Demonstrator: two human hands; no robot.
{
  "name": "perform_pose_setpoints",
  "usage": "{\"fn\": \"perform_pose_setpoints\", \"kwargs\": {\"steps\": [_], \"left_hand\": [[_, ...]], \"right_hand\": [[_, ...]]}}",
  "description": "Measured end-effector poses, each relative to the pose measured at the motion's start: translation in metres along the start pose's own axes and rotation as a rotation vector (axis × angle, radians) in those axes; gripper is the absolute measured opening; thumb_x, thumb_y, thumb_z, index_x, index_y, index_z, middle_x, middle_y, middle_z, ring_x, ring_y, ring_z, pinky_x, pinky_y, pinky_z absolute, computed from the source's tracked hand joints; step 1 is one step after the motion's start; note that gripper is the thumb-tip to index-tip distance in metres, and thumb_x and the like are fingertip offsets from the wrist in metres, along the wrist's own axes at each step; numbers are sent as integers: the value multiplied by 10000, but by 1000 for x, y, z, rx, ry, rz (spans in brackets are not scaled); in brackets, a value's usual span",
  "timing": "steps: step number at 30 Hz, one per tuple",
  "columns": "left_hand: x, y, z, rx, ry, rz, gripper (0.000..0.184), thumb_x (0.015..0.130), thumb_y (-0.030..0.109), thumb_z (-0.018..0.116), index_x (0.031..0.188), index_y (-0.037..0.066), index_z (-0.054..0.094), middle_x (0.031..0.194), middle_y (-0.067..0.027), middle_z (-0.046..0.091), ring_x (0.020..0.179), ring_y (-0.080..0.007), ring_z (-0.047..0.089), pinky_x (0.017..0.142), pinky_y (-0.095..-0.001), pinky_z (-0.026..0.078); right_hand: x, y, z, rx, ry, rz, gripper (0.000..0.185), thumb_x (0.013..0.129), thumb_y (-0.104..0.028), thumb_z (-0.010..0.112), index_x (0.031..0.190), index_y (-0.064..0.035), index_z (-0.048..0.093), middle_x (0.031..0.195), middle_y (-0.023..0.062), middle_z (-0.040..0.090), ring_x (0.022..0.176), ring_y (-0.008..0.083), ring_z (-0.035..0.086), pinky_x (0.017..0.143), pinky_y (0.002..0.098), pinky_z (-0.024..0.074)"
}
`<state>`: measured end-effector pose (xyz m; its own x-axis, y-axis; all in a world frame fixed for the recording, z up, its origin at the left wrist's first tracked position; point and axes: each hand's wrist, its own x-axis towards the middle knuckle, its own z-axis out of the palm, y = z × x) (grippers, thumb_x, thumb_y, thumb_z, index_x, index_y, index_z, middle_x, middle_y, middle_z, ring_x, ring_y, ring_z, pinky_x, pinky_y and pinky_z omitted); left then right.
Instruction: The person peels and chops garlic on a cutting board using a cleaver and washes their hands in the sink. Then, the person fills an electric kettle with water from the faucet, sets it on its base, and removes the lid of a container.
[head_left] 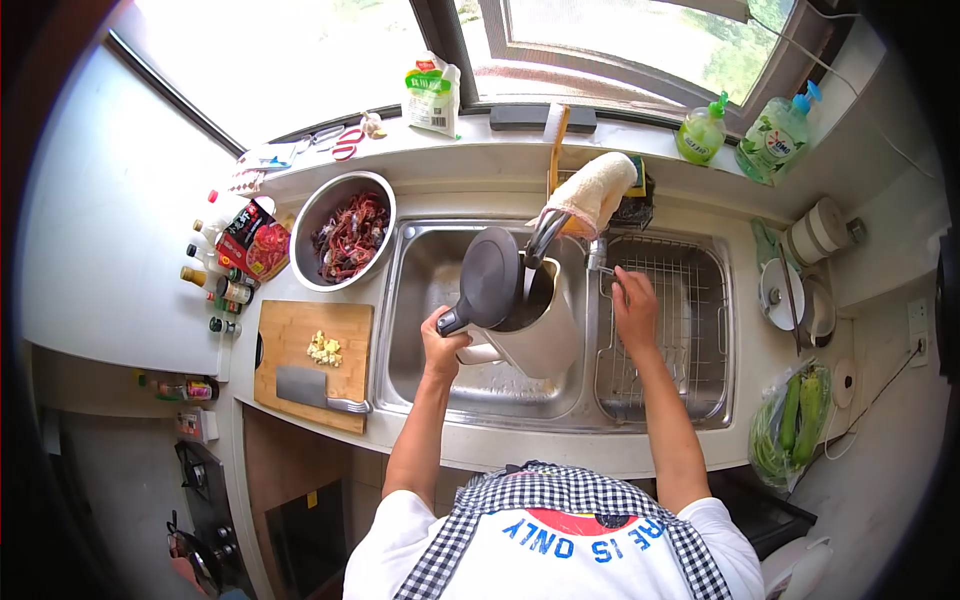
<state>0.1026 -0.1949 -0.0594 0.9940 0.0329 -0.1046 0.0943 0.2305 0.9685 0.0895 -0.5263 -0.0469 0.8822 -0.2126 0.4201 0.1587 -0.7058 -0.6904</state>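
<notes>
My left hand (441, 345) is closed around the handle of a white electric kettle (540, 342), held tilted over the left sink basin. Its dark round lid (490, 277) stands raised. The faucet (546, 236) reaches over the kettle's mouth, and a stream of water runs down into it. A pale cloth (597, 195) is draped over the faucet's top. My right hand (634, 305) is at the small faucet lever (606, 270), fingers curled against it. The kettle's inside is mostly dark.
A steel bowl of crayfish (301, 250) stands left of the sink (400, 395). In front of it, a cutting board (275, 350) bears chopped garlic and a cleaver (302, 385). A wire rack (640, 365) sits in the right basin. Bagged green vegetables (795, 420) lie at right.
</notes>
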Motion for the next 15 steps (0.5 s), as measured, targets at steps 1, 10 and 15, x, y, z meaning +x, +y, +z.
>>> {"fn": "perform_pose_setpoints", "kwargs": {"steps": [1, 10, 15], "left_hand": [[0, -1, -1, 0, -1, 3, 305, 516, -72, 558, 807, 17, 583, 662, -17, 581, 541, -107, 555, 523, -233, 444], [-2, 9, 7, 18, 4, -52, 268, 480, -61, 603, 704, 72, 540, 667, 59, 479, 609, -59, 435, 553, -233, 353], [-2, 7, 7, 18, 8, -53, 265, 482, -60, 599, 705, 70, 539, 668, 58, 480, 611, -58, 434, 556, -229, 353]], "right_hand": [[2, -1, 0, 0, 13, 6, 267, 833, -41, 600, 1100, -31, 624, 995, 147, 599, 930, 314, 588, 809, 376, 472], [12, -3, -2, -290, 3, -99, 236, 772, -98, 662, 1006, -74, 642, 936, 80, 581, 904, 261, 581, 843, 412, 452], [9, -11, 0, -590, -68, -119, 346, 752, -149, 689, 1085, -125, 597, 1025, 36, 563, 993, 218, 556, 967, 497, 384]]}}
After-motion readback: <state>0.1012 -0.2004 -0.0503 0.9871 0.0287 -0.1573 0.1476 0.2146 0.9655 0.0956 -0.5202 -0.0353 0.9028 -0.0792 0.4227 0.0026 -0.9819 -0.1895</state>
